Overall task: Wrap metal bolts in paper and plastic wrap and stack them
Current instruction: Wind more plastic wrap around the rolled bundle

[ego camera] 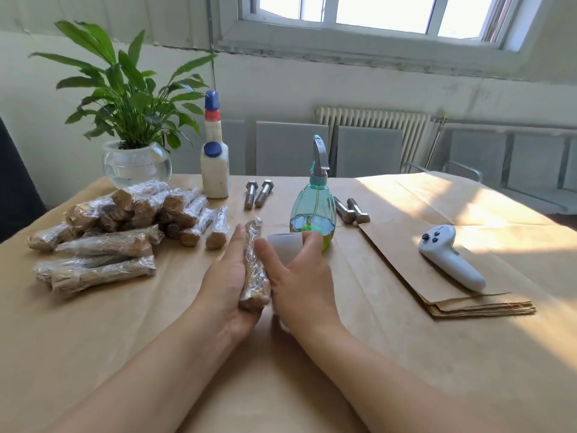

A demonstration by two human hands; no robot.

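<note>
I note left hand [229,276] flat against wrapped bolt [254,267], right hand [299,276] gripping plastic-wrap roll [285,245]; stack [118,226] leftward done, four bare bolts [259,193] beyond remain.

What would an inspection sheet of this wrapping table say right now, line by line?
Surface: table covered in brown paper.
Job's things: wrapped bolt between both hands; pile of wrapped bolts at left; four bare bolts; plastic wrap roll; paper sheets.
Clutter: spray bottle, two white bottles, potted plant, white controller.
Grippers: left hand flat against the bolt; right hand on the roll.
Cables: nothing seen.
Surroundings: window, radiator.
</note>
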